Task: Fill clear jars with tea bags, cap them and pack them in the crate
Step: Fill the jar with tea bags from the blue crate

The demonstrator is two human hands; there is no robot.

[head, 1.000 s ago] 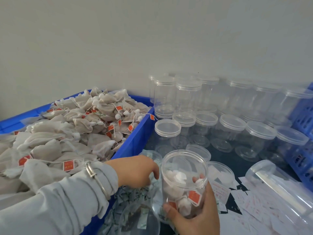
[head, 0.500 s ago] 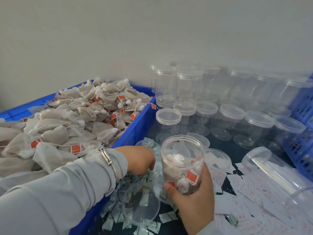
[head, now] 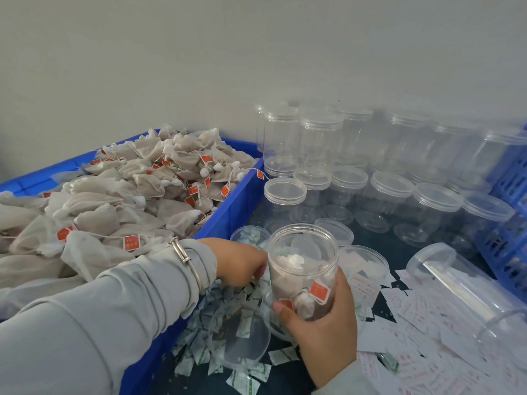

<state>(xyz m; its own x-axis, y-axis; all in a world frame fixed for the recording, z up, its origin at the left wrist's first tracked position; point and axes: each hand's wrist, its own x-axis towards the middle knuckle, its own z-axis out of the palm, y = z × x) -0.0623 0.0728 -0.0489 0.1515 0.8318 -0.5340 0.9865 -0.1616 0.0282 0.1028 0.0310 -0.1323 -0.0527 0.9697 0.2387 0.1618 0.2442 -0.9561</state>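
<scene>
Our right hand (head: 322, 323) grips the uncapped jar (head: 302, 269), part-filled with tea bags, upright, near centre. Left hand (head: 241, 262) curls down into the white sachets (head: 228, 309); whether its fingers grasp anything, we can't tell.

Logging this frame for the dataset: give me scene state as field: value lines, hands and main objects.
right hand: grips open clear plastic jar, uncapped, partly filled with tea bags
left hand: down among small white-green sachets; grip hidden
tea bag supply: beige tagged tea bags heaped in blue plastic bin
empty stock: capped clear jars, stacked by wall
paper slips: scattered right
</scene>
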